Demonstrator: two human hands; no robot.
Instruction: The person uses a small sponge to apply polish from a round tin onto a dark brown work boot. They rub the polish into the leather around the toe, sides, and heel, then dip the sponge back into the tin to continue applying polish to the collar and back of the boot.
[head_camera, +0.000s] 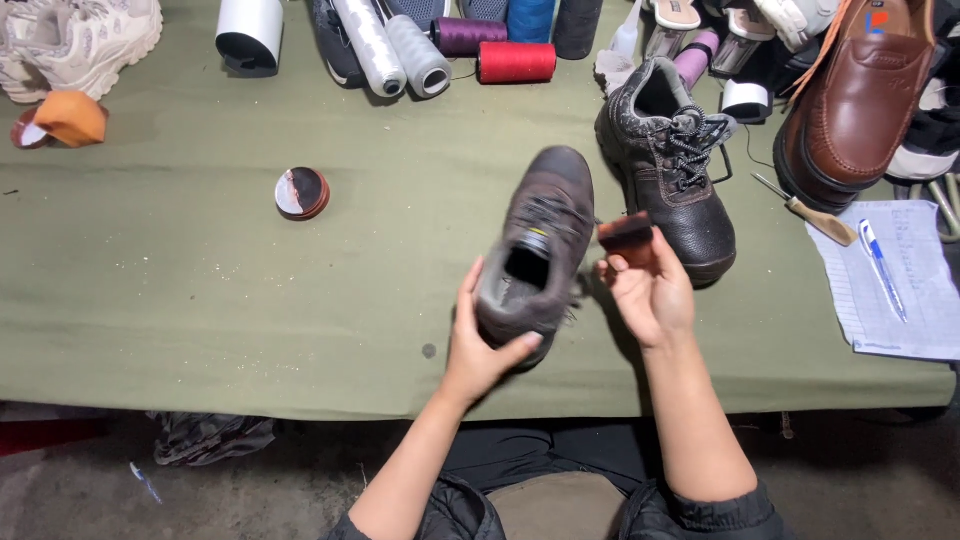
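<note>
Your table (180, 300) is covered with an olive green cloth, and it carries many things. Just beyond your right hand (650, 295) stands a black boot (675, 180), upright on the cloth. Far to the right of that hand lies a sheet of paper (900, 290) with a blue pen (882, 268) on it, and an awl (815, 215) with a wooden handle lies beside. A brown shoe (860, 100) stands behind them. To the left of your left hand (480, 345), well apart, sits a round tin (302, 193). At the far edge lie spools of thread (515, 62), a white sneaker (75, 40) and an orange sponge (72, 118).
</note>
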